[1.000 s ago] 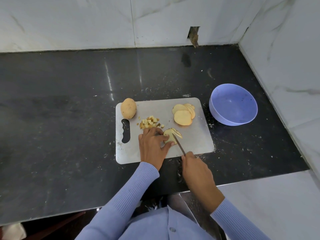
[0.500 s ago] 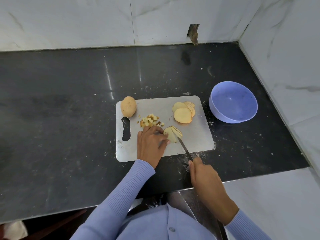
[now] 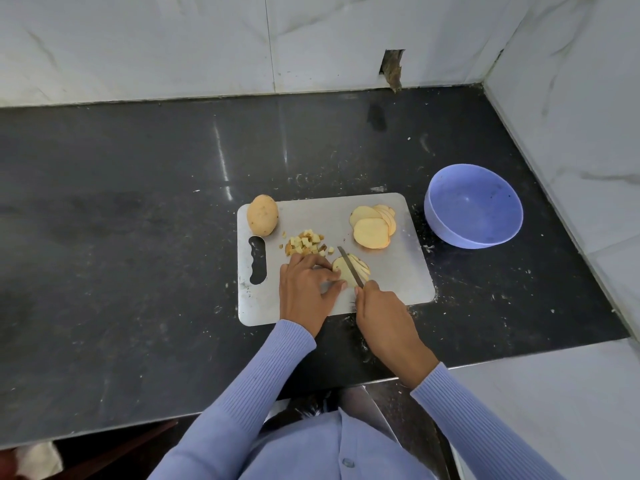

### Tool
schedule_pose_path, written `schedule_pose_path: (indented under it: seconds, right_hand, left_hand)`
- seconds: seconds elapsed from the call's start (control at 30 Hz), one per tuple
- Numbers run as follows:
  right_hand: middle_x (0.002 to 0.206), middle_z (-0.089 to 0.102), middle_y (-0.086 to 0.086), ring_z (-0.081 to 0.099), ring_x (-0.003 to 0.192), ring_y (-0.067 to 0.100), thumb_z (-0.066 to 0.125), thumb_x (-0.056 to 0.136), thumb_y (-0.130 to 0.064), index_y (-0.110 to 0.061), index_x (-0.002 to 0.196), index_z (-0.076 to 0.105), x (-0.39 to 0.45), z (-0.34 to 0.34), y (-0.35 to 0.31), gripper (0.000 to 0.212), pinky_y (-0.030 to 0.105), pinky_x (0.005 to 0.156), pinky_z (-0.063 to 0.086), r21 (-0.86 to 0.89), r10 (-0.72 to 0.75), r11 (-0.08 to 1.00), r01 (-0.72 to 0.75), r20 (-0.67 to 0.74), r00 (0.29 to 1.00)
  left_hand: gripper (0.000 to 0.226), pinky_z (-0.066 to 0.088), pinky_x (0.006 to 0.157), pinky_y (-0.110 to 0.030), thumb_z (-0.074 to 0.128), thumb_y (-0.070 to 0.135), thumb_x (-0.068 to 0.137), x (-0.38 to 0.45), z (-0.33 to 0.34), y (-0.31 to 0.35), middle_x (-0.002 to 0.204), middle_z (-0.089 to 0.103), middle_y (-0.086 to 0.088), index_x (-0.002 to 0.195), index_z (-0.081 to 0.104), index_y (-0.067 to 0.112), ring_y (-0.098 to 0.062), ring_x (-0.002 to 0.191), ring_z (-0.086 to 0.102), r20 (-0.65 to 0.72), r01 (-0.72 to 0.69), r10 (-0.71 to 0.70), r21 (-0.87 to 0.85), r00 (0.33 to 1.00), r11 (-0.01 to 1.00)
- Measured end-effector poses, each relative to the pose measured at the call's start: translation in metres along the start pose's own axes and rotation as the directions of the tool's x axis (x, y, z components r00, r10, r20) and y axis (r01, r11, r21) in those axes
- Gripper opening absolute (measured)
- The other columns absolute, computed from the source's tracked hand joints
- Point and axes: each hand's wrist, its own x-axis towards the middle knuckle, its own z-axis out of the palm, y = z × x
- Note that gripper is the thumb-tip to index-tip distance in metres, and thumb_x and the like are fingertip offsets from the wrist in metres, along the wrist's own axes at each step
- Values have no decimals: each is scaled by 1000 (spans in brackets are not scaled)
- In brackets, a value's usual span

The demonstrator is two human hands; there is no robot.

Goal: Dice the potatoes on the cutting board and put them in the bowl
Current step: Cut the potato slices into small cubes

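Head view: a dark stone bench (image 3: pixel 138 237) runs into a marble-walled corner, wide and bare to my left. On the cutting board (image 3: pixel 398 271) (bowl (image 3: pixel 474 209) just right of it), my left hand (image 3: pixel 304 292) fingers pinch the potato slices (image 3: pixel 346 271); my right hand (image 3: pixel 384 313) grips the knife (image 3: pixel 350 265).

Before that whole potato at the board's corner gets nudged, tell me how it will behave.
The whole potato is rounded and egg-shaped, so it would probably roll or wobble. It overhangs the far left corner of the cutting board, so it may roll onto the counter. Unpeeled, it likely feels firm and easy to grip.
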Motion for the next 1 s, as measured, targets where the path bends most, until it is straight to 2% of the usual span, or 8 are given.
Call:
schedule_pose_path:
  seconds: [0.1,0.33,0.43,0.63,0.77,0.83,0.9,1.0]
  right_hand:
    - [76,48,1,49,67,19,24,104,-34,-11,103,45,1,1,-1,32,33,63,38,20,2,1000,-2,1,1000]
    - [83,51,-1,52,73,15,23,105,-33,-12,109,46,-27,6,17,31,27,66,39,-48,41,998,-38,72,997]
    - [80,49,-3,51,71,15,20,105,-34,-17,99,37,-47,11,30,24,25,64,36,-98,66,994,-57,84,994]
    - [76,49,-5,49,66,15,20,104,-34,-19,92,33,-56,11,37,24,24,61,35,-68,69,995,-66,46,997]
    - [80,56,-1,58,73,17,22,104,-35,-15,98,43,-44,5,33,30,30,66,47,-36,79,996,-78,21,997]
    - [78,56,-2,59,72,14,23,104,-36,-14,102,47,-43,2,33,32,29,66,50,-11,67,998,-67,11,998]
    - [74,52,-4,54,66,9,25,104,-36,-13,102,47,-40,-2,29,32,22,59,44,9,51,999,-51,5,999]
    - [76,52,-2,50,64,9,26,104,-36,-15,97,44,-28,-7,18,29,22,59,39,34,28,999,-28,1,1000]
  left_hand:
    - [17,30,72,-29,84,24,66,1,1,-1,89,68,4,80,78,18,-19,88,53,-1,11,-11,6,1000,1000]
    - [16,21,73,-24,82,26,70,0,0,3,90,68,3,82,78,17,-18,89,51,-6,14,-13,37,1000,999]
    - [15,15,70,-20,80,30,73,-1,-1,3,92,67,5,83,78,19,-15,90,49,-2,14,-14,61,1000,998]
    - [16,15,70,-21,78,31,75,-1,-1,2,94,67,6,86,77,19,-14,91,48,12,-5,4,67,1000,998]
    - [14,18,73,-21,77,24,77,-5,-2,2,95,66,5,90,77,18,-16,93,49,5,-29,28,52,1000,998]
    - [16,22,77,-23,75,22,79,-6,-3,1,98,67,4,94,77,18,-16,96,50,13,-34,34,28,999,999]
    - [17,24,79,-24,75,23,78,-7,-4,-1,99,68,5,95,77,18,-16,98,50,13,-31,31,7,999,999]
    - [18,27,80,-25,77,23,76,-6,-4,-2,98,69,4,93,77,18,-16,96,51,-3,-5,5,-38,1000,999]
